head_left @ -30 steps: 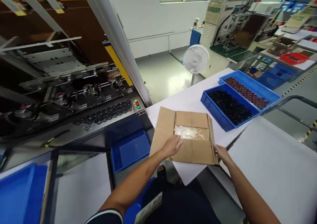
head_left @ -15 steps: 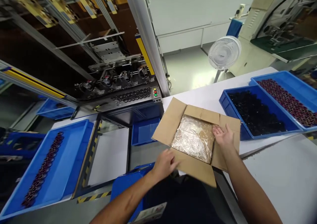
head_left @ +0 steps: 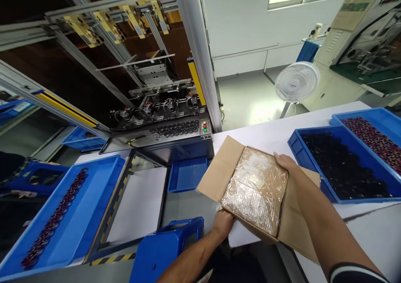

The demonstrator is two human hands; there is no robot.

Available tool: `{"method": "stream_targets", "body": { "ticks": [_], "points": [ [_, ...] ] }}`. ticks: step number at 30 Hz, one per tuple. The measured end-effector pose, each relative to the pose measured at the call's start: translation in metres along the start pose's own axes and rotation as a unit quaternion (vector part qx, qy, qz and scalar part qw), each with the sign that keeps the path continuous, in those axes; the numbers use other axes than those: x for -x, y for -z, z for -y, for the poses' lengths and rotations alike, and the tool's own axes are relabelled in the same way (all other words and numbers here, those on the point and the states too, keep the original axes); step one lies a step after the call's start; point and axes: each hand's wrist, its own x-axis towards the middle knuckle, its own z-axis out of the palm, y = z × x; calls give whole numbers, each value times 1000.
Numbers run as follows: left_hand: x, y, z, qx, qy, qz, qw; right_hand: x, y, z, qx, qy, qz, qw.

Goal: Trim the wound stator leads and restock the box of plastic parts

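Note:
An opened cardboard box [head_left: 216,168] sits at the white table's near edge, flaps out to its left and right. Inside, clear crinkled plastic wrap [head_left: 250,203] covers a flat brown surface; what lies under it is hidden. My left hand [head_left: 224,223] is closed on the box's near left corner, its fingers partly out of sight below the rim. At the far right corner, my right hand [head_left: 285,162] grips the box edge, with the forearm passing over the right flap [head_left: 294,224].
Right of the box, a blue bin [head_left: 332,191] holds black parts, beside another blue bin [head_left: 344,116] of reddish rings. A machine with control buttons [head_left: 204,127] stands ahead. A blue stool [head_left: 156,249], a long blue tray [head_left: 84,216] and a white fan [head_left: 297,82] are around.
Both hands have closed on the box, the left at the near corner, the right at the far one. The near and far flaps have gone down out of view. The camera view has shifted.

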Motion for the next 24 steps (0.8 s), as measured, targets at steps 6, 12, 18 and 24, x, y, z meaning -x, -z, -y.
{"method": "stream_targets", "body": {
  "ticks": [6, 12, 18, 24],
  "points": [
    [12, 18, -3, -25, -18, 66, 997, 73, -18, 21, 43, 69, -10, 997],
    [-19, 84, -7, -3, -136, 25, 990, 140, -68, 49, 43, -5, 3, 999],
    [-106, 136, -30, 25, -209, -96, 973, 139, -71, 61, -1, -71, -23, 997],
    [-141, 139, -38, 93, -241, -88, 962, 148, -65, 62, -48, -74, -86, 992]
  ]
}}
